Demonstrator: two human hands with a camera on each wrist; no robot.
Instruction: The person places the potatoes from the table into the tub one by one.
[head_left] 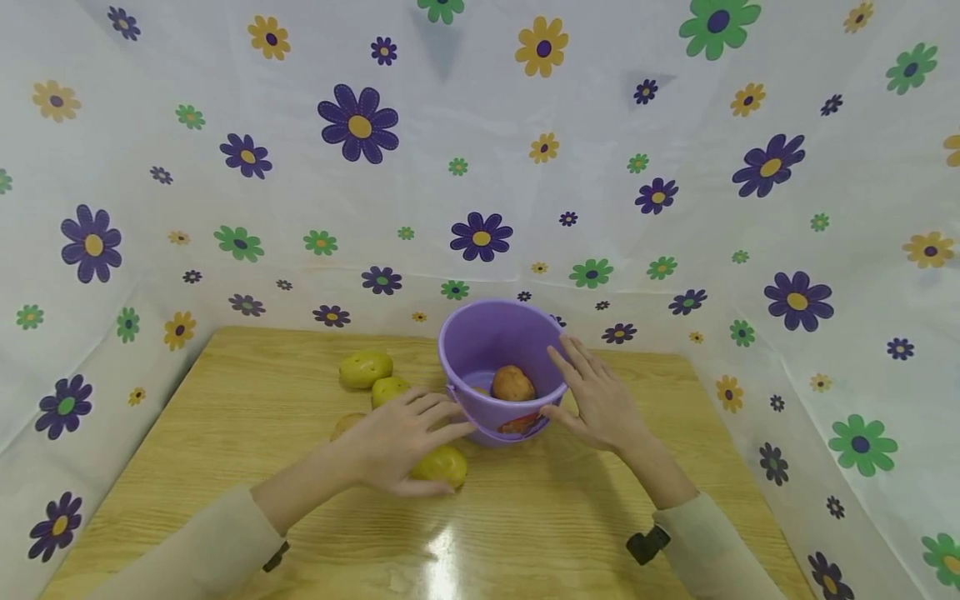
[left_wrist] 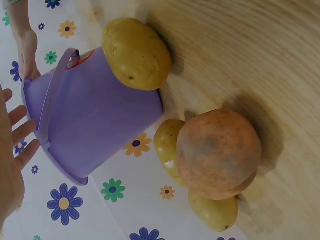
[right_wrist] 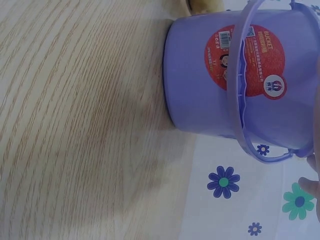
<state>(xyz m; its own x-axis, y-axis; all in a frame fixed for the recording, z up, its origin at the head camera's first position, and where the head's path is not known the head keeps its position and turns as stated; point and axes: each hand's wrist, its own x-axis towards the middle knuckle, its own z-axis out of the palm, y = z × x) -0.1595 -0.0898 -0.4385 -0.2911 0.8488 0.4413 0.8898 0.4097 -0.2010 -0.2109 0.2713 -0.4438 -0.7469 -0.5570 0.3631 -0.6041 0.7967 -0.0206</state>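
A purple bucket point(head_left: 480, 342) stands upright on the table, its handle lowered against the front. Inside it lies a round brown potato-like thing point(head_left: 513, 383), with part of another beside it. My right hand point(head_left: 600, 407) is at the bucket's right rim, fingers extended and thumb apart; whether it touches is unclear. To the left of the bucket, my left hand point(head_left: 401, 442) hovers with spread fingers, holding nothing. Below it sits a yellow potato point(head_left: 444, 467), partly covered in the head view. Two more yellow potatoes point(head_left: 366, 368) and a round orange-brown thing point(left_wrist: 217, 150) lie farther left.
A wooden table point(head_left: 247, 400) carries everything. White cloth point(head_left: 420, 192) printed with flowers rises behind it and along both sides. The bucket's front bears a red label point(right_wrist: 250, 60).
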